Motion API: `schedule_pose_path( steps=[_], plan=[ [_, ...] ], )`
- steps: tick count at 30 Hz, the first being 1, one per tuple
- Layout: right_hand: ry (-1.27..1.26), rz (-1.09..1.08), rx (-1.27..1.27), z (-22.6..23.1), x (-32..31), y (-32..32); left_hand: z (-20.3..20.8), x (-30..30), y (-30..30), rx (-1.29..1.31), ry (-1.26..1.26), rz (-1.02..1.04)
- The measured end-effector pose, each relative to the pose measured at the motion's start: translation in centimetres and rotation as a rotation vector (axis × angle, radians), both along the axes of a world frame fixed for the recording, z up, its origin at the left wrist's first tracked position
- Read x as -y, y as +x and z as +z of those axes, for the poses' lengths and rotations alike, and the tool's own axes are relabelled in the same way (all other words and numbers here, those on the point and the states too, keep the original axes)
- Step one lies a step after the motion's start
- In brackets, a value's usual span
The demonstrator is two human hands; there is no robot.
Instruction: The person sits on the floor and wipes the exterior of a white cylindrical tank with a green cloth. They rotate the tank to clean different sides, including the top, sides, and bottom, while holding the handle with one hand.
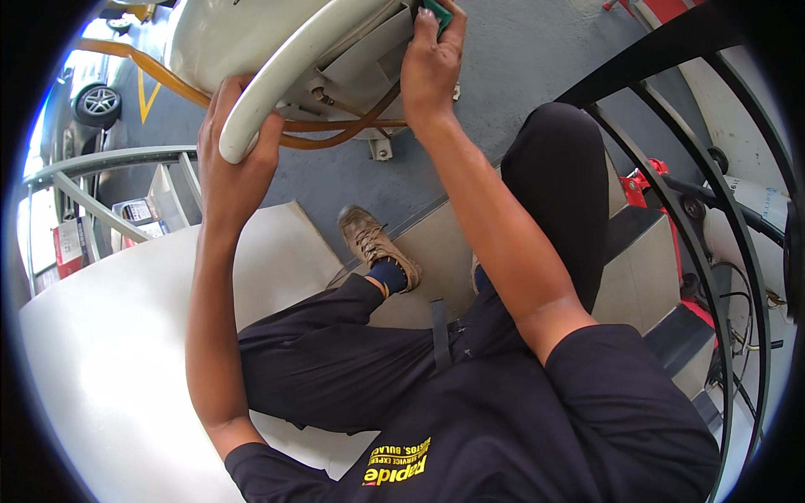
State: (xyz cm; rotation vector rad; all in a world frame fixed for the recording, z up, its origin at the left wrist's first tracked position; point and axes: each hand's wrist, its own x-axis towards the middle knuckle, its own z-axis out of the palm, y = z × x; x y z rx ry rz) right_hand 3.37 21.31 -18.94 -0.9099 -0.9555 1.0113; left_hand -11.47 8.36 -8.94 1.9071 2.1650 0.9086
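Observation:
A cream-coloured round housing with a thick curved rim, which looks like a hose reel, is in front of me at the top of the view. My left hand is wrapped round the lower end of that rim, its thumb on the inner side. An orange-brown hose runs in from the left behind my left hand and loops below the housing. My right hand is closed at the housing's right side, pinching a small green piece that I cannot identify. A brass-coloured fitting shows inside the housing.
Black curved railing bars stand to my right, beside tiled steps. Beyond them are a red jack-like tool and a white cylinder. A white surface lies at my left, boxes and a car wheel beyond.

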Motion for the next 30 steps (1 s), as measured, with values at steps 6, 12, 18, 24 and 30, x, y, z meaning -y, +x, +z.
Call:
schedule_pose_path(
  steps=[6,12,18,24,30],
  plan=[
    [0.027,0.026,0.113,1.5,1.7,0.5,-0.3,0.1,-0.4,-0.005,0.020,-0.016],
    [-0.217,-0.083,-0.030,-2.1,-0.5,0.5,0.1,-0.6,0.4,-0.010,0.013,-0.015],
    [-0.300,-0.009,-0.795,3.3,-1.2,3.5,0.2,0.1,0.8,0.037,-0.029,0.056],
    [0.333,0.073,-0.664,7.5,-0.1,5.4,0.8,-0.3,0.9,-0.019,-0.006,0.007],
    [0.133,-0.072,-0.057,3.1,-1.6,3.3,0.9,-0.5,1.2,-0.018,0.029,0.014]
  ],
)
